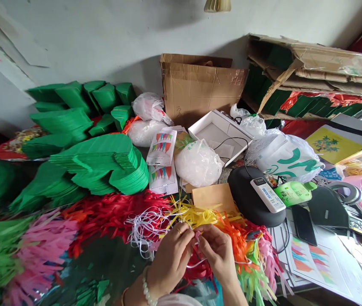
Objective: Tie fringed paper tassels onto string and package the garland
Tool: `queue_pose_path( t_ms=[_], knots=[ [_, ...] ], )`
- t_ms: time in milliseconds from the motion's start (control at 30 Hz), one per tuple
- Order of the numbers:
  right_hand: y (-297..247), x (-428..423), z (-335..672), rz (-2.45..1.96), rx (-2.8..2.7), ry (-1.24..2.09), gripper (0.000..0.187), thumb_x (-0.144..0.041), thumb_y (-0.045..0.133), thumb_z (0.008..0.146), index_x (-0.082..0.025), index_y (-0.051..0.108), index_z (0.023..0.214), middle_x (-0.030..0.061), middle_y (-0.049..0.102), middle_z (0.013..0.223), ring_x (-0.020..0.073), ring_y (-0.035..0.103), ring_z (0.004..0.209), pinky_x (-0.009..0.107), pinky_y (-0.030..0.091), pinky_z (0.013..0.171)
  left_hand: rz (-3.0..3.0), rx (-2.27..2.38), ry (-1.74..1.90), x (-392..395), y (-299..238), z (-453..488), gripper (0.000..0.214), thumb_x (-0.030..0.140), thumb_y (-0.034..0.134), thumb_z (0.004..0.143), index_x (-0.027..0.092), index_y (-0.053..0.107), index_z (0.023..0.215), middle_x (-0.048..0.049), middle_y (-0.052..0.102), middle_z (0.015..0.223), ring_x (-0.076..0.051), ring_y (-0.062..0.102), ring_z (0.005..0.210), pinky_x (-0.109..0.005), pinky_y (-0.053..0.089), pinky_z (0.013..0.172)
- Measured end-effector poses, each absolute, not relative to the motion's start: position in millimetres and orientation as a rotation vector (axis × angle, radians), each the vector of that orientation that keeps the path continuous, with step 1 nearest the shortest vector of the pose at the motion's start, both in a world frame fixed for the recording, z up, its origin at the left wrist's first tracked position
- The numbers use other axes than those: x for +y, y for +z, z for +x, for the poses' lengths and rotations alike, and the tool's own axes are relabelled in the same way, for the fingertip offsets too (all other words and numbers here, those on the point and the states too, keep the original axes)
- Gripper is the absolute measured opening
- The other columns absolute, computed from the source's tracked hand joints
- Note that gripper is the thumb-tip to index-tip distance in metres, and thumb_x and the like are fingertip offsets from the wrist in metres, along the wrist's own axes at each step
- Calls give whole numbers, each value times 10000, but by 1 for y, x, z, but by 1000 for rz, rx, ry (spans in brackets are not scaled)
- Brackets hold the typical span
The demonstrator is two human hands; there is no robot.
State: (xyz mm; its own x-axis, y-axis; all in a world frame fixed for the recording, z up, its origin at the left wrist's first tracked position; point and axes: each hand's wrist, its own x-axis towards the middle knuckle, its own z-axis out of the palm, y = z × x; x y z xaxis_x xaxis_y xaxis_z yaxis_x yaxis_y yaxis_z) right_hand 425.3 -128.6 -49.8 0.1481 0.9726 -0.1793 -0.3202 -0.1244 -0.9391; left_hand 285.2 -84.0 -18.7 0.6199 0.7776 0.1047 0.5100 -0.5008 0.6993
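Observation:
My left hand (172, 257), with a beaded bracelet at the wrist, and my right hand (218, 251) meet at the front middle, fingertips almost touching. The right thumb and finger pinch a small pink strip (197, 234). Below the fingers hangs a thin white string (196, 264). The left fingers are closed too, but what lies between them is hidden. Just beyond the hands spread yellow strips (193, 213), a tangle of white strings (144, 225) and red strips (117, 214). Orange strips (236, 244) lie beside my right hand.
Stacks of green cut sheets (94, 155) rise at the left. Behind are a cardboard box (200, 87), a white box lid (214, 127) and a stuffed plastic bag (199, 163). At right lie a black case (243, 199), a white device (267, 195), a green bottle (295, 192) and a phone (304, 225).

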Motion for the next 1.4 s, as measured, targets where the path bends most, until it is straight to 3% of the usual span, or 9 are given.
queue_pose_path(
  t_ms=[200,433,733,933,1033,1133,1200,1300,1400],
  knots=[
    [-55,-133,420,-1183,-837,1120,265,-417,616,882,-160,590,824,-17,524,641,96,406,535,209,358,508,1987,1073,609,-88,-19,286,177,271,440,981,233,609,941,-45,638,914,-184,631,876,-306,533,781],
    [-61,-138,416,-1302,-887,880,212,-366,620,887,-168,608,811,-19,540,636,98,435,546,196,379,510,2129,1093,750,-89,-20,279,194,217,505,953,262,667,1049,-39,688,989,-181,652,936,-305,543,840],
    [-61,-143,433,-1135,-864,1295,267,-408,704,828,-152,633,808,-32,514,553,75,439,463,178,365,448,2499,719,604,-65,4,272,174,189,516,957,242,666,1026,-17,731,955,-144,681,881,-261,552,830],
    [-65,-142,434,-1027,-806,1564,320,-458,723,804,-156,625,836,-14,571,599,70,481,419,170,376,409,2492,646,547,-70,9,273,209,177,460,963,223,663,943,-34,723,902,-176,672,868,-306,546,817],
    [-72,-147,439,-1059,-907,1544,267,-428,678,847,-166,632,840,-8,579,627,78,490,447,183,408,441,1983,851,704,-65,5,265,158,210,494,947,206,644,900,-29,706,864,-144,654,732,-246,541,651],
    [-90,-157,454,-1200,-1011,1481,205,-389,653,852,-184,670,858,12,614,629,129,556,508,225,466,501,1213,1038,1011,-38,9,233,79,265,565,916,200,609,909,7,716,836,-76,570,523,-161,435,432],
    [-107,-166,469,-1362,-1032,1401,179,-361,644,833,-194,705,853,39,663,665,181,622,581,258,502,539,870,1080,1342,-13,20,199,74,220,670,819,172,617,836,20,724,777,-86,626,607,-155,495,520],
    [-132,-177,490,-1559,-1065,1278,203,-311,582,816,-195,745,849,68,716,754,233,683,679,295,542,590,751,1160,1819,14,45,151,110,119,642,807,172,578,736,62,701,692,-83,647,697,-158,526,642],
    [-138,-182,499,-1723,-1270,1142,271,-208,507,789,-217,765,871,73,746,859,260,710,771,328,554,683,961,1248,1927,12,60,134,83,153,633,822,196,573,786,82,698,691,-96,636,678,-175,519,632]
  ],
)
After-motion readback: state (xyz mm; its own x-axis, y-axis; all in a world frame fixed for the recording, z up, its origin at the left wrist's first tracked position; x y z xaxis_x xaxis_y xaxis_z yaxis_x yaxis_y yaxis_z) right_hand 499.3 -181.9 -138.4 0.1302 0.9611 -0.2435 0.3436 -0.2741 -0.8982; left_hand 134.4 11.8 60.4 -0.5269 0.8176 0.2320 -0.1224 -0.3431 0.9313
